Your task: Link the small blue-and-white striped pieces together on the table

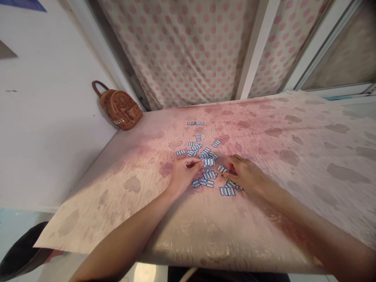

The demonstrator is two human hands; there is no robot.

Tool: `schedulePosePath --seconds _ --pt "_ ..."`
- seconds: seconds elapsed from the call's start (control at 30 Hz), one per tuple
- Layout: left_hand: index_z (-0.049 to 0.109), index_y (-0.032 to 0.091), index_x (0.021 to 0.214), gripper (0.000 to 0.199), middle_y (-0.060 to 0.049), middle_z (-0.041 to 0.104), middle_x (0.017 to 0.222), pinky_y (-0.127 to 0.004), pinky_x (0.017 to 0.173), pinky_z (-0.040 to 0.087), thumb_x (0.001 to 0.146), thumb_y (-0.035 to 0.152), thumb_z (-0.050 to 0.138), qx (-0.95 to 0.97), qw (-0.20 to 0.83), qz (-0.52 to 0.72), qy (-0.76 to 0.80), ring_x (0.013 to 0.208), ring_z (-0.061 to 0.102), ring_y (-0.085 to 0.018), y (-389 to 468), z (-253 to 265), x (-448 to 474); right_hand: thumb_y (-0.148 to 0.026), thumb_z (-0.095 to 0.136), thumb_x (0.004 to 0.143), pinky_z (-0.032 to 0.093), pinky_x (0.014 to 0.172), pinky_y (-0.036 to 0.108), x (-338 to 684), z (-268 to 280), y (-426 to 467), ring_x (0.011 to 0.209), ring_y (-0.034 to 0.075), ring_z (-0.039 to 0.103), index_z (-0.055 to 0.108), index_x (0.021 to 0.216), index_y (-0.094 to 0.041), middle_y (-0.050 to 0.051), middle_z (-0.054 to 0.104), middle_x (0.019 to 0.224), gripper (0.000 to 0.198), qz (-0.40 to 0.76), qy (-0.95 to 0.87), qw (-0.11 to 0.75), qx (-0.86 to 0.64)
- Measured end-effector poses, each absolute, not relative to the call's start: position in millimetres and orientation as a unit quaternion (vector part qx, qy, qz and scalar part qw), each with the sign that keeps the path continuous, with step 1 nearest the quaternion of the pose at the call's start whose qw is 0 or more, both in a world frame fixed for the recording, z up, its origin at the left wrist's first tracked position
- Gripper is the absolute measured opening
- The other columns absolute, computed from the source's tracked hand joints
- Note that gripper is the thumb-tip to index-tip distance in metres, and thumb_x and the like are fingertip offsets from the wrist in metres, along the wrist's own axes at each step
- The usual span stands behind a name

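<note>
My left hand point(185, 172) is closed in a pinch, thumb against fingers, on a small blue-and-white striped piece point(209, 161). That piece juts out to the right of the fingertips, above the scattered pile. To the right, my right hand point(245, 174) has its fingers curled and the thumb low, around a similar striped piece point(222, 169). Several more blue-edged white pieces point(209, 174) lie loose and overlapping below and between the hands. Another striped piece point(227, 191) rests just below the right hand, which partly covers its neighbours. What the pieces are is too small to tell.
The table point(123, 203) has a pink, leaf-patterned cover. At its far side, two striped pieces point(195, 123) lie end to end. A brown mini backpack point(122, 109) stands at the back left corner by the wall. Behind hangs a dotted curtain point(188, 51).
</note>
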State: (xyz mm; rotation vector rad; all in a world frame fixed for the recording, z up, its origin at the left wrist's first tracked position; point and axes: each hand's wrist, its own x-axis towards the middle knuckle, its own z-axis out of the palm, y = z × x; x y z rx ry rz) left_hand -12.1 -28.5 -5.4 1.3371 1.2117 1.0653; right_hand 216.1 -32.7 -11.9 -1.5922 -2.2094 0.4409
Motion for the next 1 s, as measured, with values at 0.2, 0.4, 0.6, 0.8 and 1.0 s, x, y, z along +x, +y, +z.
schedulePosePath --seconds 0.2,0.4,0.6,0.8,1.0 --pt "0.079 0.014 0.080 0.018 -0.005 0.075 0.074 -0.023 0.057 0.055 0.078 0.032 0.075 0.549 0.503 0.441 0.502 0.063 0.068 -0.016 -28 -6 -12 -0.013 0.055 0.086 0.039 0.060 0.027 216 -10 -39 0.066 0.018 0.060 0.053 0.086 -0.021 0.001 0.063 0.075 0.009 0.247 -0.761 0.249 -0.546" --pt "0.079 0.015 0.082 0.019 -0.006 0.076 0.076 -0.024 0.059 0.056 0.078 0.033 0.076 0.537 0.513 0.446 0.500 0.065 0.070 -0.017 -26 -12 -12 -0.022 0.051 0.090 0.045 0.067 0.028 218 -8 -36 0.076 0.019 0.064 0.061 0.111 -0.023 0.003 0.070 0.089 0.024 0.259 -0.748 0.329 -0.515" --pt "0.078 0.014 0.084 0.022 -0.006 0.076 0.078 -0.025 0.062 0.057 0.078 0.036 0.077 0.532 0.525 0.439 0.498 0.066 0.070 -0.016 -28 -14 -12 -0.031 0.053 0.088 0.040 0.056 0.024 215 1 -40 0.062 0.016 0.057 0.058 0.084 -0.022 -0.001 0.062 0.071 0.011 0.283 -0.706 0.370 -0.534" --pt "0.078 0.014 0.084 0.024 -0.006 0.075 0.075 -0.024 0.059 0.054 0.078 0.038 0.076 0.543 0.515 0.429 0.505 0.063 0.068 -0.016 -27 -17 -11 -0.041 0.058 0.086 0.038 0.052 0.025 209 11 -43 0.060 0.015 0.053 0.058 0.071 -0.021 0.000 0.056 0.065 0.026 0.322 -0.678 0.400 -0.525" --pt "0.078 0.013 0.082 0.024 -0.005 0.074 0.072 -0.022 0.057 0.050 0.080 0.037 0.075 0.563 0.497 0.439 0.493 0.061 0.065 -0.014 -28 -18 -10 -0.049 0.066 0.079 0.055 0.059 0.028 200 9 -42 0.063 0.017 0.066 0.061 0.081 -0.019 0.005 0.070 0.074 0.031 0.523 -0.589 0.382 -0.483"
